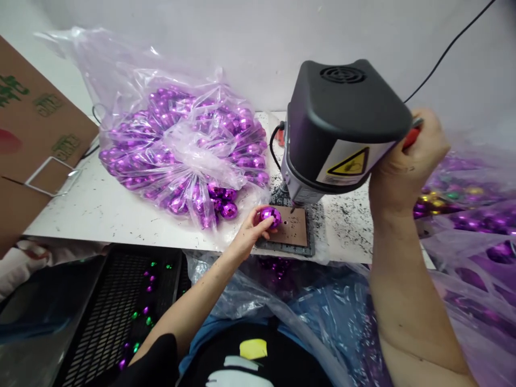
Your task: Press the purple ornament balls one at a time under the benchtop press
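My left hand (253, 228) pinches a shiny purple faceted ball (270, 217) over the left end of a brown board (296, 228). This board has a small hole and lies on the dark metal base (310, 244) of a black bench drill press (344, 123). The drill bit (293, 208) points down above the board, to the right of the ball and apart from it. My right hand (419, 156) is closed around the drill press's red-gripped handle (411, 138) at the machine's right side.
A clear plastic bag (193, 145) full of purple balls spreads over the white table (141, 217). A cardboard box (36, 140) stands at the left. Black crate (108, 306) below holds scattered small balls. More bagged balls (475, 220) lie right. Dark shavings litter the tabletop.
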Demonstrator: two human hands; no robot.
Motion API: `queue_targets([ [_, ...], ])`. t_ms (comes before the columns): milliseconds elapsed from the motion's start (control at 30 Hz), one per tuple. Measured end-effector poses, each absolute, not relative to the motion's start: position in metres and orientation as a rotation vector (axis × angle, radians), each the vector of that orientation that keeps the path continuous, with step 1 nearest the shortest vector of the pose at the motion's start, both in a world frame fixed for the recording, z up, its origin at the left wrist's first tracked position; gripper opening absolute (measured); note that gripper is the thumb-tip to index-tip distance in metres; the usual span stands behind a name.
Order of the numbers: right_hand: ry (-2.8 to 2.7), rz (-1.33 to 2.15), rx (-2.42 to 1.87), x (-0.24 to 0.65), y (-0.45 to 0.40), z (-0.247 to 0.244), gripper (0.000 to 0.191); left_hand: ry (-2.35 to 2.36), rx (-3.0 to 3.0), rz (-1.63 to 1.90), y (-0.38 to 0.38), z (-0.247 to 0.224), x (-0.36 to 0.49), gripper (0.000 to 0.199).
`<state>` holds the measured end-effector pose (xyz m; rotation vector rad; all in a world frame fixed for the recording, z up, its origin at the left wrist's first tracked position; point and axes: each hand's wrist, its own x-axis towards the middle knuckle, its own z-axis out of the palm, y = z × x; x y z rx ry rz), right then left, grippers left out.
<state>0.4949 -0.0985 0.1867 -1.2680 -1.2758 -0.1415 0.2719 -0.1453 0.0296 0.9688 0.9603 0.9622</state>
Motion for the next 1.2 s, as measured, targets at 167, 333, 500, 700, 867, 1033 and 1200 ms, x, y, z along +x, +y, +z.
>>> queue_targets([
  [167,-1.274,-0.137,-1.234,0.493,-0.099,0.187,0.065,1.251,1.608,0.934,-0.141,0.024,0.283,0.044],
  [333,-1.28,-0.128,-1.193,0.492,-0.098,0.186,0.063,1.319,1.967,0.907,-0.144,0.018,0.293,0.042],
  [500,-1.279,-0.135,-1.163,0.491,-0.099,0.186,0.062,1.357,2.203,0.968,-0.144,0.01,0.306,0.045],
  [700,-1.265,-0.132,-1.174,0.489,-0.102,0.185,0.062,1.395,2.3,1.05,-0.141,0.005,0.316,0.043],
  [867,-1.29,-0.145,-1.173,0.49,-0.103,0.186,0.058,1.354,2.307,0.924,-0.14,0.005,0.315,0.038],
  [1033,-1.314,-0.39,-1.147,0.489,-0.124,0.176,0.043,1.342,2.317,0.862,-0.141,0.006,0.314,0.038],
  [1200,-1.303,-0.435,-1.043,0.485,-0.159,0.139,0.012,1.34,2.306,0.838,-0.141,0.009,0.314,0.039],
])
